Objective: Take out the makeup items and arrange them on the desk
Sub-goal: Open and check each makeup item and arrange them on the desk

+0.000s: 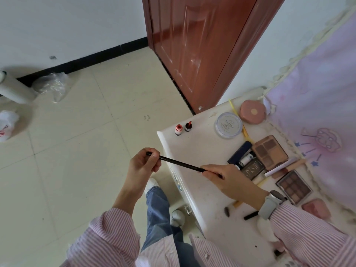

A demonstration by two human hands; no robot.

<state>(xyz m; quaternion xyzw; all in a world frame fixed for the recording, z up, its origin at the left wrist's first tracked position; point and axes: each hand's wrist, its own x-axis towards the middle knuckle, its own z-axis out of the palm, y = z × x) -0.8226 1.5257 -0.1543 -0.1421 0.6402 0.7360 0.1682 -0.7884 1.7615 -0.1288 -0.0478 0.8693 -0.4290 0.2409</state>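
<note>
A thin black makeup pencil (181,162) is held level between both hands at the white desk's (194,151) left edge. My left hand (144,164) pinches its left end over the floor, and my right hand (229,180) grips its right end above the desktop. On the desk lie two small red bottles (183,128), a round clear-lidded powder jar (228,125), a pink compact (252,111), a brown eyeshadow palette (269,152), a dark tube (239,152), a second palette (294,187) and a pink blush (316,208).
A lilac patterned curtain (317,112) hangs along the desk's right side. A red-brown door (196,45) stands behind the desk. Beige tiled floor (86,141) lies to the left, with plastic bags (52,85) near the wall. My legs and white shoes (152,185) are below the desk's edge.
</note>
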